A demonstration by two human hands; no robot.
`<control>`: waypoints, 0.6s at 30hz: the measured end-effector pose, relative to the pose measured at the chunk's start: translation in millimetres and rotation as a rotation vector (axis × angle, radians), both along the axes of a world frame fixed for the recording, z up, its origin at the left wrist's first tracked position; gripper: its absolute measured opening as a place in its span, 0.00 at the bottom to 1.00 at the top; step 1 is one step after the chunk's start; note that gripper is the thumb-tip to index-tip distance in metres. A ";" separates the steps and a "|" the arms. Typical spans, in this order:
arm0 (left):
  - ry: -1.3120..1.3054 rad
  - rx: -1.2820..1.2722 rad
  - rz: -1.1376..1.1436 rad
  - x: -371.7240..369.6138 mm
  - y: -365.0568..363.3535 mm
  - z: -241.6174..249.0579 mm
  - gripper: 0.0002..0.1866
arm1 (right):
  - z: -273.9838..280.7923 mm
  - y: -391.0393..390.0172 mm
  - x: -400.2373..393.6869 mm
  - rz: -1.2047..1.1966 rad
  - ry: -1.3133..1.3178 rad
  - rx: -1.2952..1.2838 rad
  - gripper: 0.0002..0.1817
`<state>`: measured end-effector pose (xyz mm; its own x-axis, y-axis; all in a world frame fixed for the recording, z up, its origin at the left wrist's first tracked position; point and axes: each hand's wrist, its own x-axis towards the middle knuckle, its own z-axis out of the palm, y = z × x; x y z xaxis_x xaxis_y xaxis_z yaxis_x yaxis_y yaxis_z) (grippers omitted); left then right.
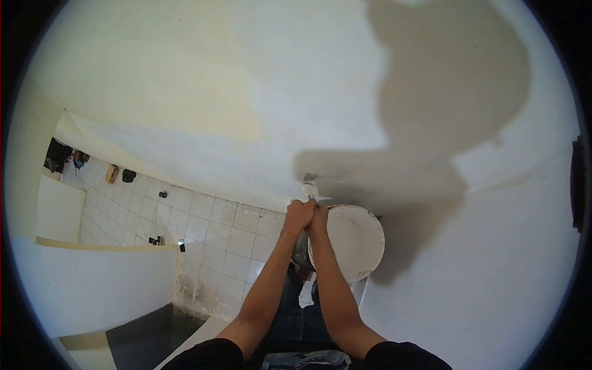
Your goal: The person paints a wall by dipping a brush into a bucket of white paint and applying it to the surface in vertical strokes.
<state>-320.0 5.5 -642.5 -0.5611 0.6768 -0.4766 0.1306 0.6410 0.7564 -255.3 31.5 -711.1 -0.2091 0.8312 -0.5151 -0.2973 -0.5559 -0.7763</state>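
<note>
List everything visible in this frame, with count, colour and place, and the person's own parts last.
bucket: one, white, caked with plaster, at centre beside the hands
tool: one, pale, plaster-covered, sticking up above the hands; exact type unclear
wall: one, white and cream patches, fills the upper view
shadow: one, grey, cast on the wall at upper right
tiled floor: one, white tiles, lower left
small objects: several, dark and tan, scattered on the tiles at far left; too small to name
left hand: one, closed, at the bucket's rim
right hand: one, closed, touching the left hand
</note>
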 end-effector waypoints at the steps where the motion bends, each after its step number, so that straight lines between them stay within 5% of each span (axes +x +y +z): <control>1: 0.000 0.017 -0.015 0.1 2.0 -1.6 0.29 | 0.3 3.0 1.6 0.001 -0.022 -0.014 0.13; 6: -0.032 0.182 -0.030 15.6 4.4 35.7 0.32 | 10.2 16.6 11.7 0.009 0.023 0.183 0.15; 18: -0.041 0.722 -0.184 70.6 -30.2 122.2 0.28 | 147.3 -19.5 65.4 -0.148 -0.100 0.540 0.13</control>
<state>-249.4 -24.7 -520.3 -0.3996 0.9108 0.1038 0.1510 -0.0463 0.9875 -189.9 12.1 -563.8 -0.0419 0.9989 -0.0204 -0.2523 -0.0303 -0.9672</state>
